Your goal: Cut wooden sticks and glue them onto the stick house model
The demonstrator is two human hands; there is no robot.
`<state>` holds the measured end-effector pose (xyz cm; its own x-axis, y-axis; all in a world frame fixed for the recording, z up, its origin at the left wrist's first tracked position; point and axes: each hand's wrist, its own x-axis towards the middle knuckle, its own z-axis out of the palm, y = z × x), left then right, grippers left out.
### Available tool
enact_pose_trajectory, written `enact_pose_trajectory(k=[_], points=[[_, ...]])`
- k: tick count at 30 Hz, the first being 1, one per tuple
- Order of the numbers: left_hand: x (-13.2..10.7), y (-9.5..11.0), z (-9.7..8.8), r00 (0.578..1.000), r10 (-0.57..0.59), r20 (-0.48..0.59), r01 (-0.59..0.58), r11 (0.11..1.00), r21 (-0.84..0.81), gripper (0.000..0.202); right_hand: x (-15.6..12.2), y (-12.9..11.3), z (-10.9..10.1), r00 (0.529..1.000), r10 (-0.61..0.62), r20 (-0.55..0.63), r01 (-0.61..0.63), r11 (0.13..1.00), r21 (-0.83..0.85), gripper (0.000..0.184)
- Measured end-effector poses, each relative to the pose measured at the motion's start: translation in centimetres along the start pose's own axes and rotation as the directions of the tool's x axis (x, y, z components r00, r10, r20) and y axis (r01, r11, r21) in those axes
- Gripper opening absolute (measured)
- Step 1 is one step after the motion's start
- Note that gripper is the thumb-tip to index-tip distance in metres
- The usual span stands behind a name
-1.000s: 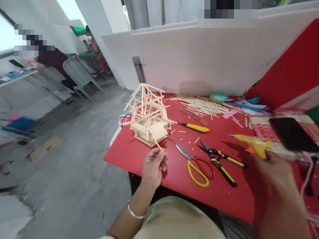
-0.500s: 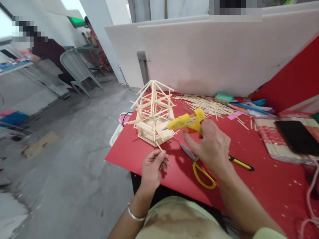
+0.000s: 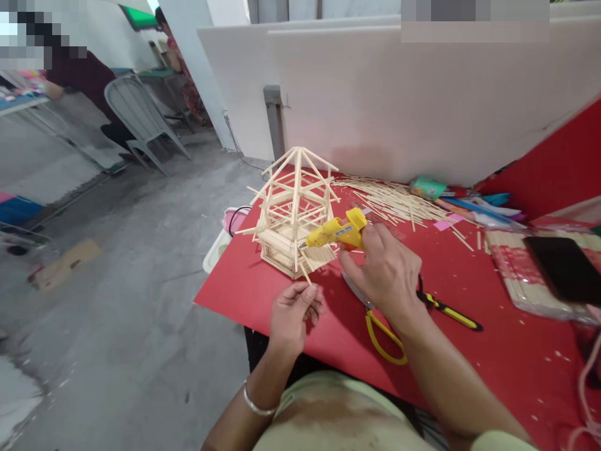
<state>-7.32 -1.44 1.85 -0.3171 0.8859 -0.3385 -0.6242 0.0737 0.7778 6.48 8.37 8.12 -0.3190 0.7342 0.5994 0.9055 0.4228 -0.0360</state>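
My left hand [image 3: 295, 313] pinches a short wooden stick [image 3: 305, 274] between thumb and fingers, its far end pointing at the base of the model. In my right hand [image 3: 387, 266] is a yellow glue gun [image 3: 339, 232], its nozzle pointing left and close to the model's front post; I cannot tell whether it touches. The model [image 3: 295, 213] is a pavilion-like frame of thin wooden sticks, with a slatted lower part and an open peaked roof. Below my right hand lie scissors [image 3: 382, 338] with yellow handles, partly hidden by it.
On the red tabletop [image 3: 451, 363], loose sticks [image 3: 389, 200] lie along the back. A yellow-and-black utility knife [image 3: 453, 313] is right of my forearm. A black phone [image 3: 561, 266] rests on plastic-wrapped sticks [image 3: 509, 275]. White boards [image 3: 375, 94] stand behind; a person [image 3: 89, 81] sits at far left.
The glue gun has moved left and slightly down, its nozzle nearer the model's front post. The stick in my left hand has shifted slightly right. The camera view has tilted a little.
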Motion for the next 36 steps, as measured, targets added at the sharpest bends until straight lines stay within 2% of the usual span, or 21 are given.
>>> enact_pose_trajectory(k=[36], points=[[0.23, -0.45, -0.59, 1.000, -0.001, 0.000, 0.001, 1.000, 0.026, 0.027, 0.30, -0.08, 0.42, 0.999, -0.032, 0.010, 0.032, 0.999, -0.007, 0.033]])
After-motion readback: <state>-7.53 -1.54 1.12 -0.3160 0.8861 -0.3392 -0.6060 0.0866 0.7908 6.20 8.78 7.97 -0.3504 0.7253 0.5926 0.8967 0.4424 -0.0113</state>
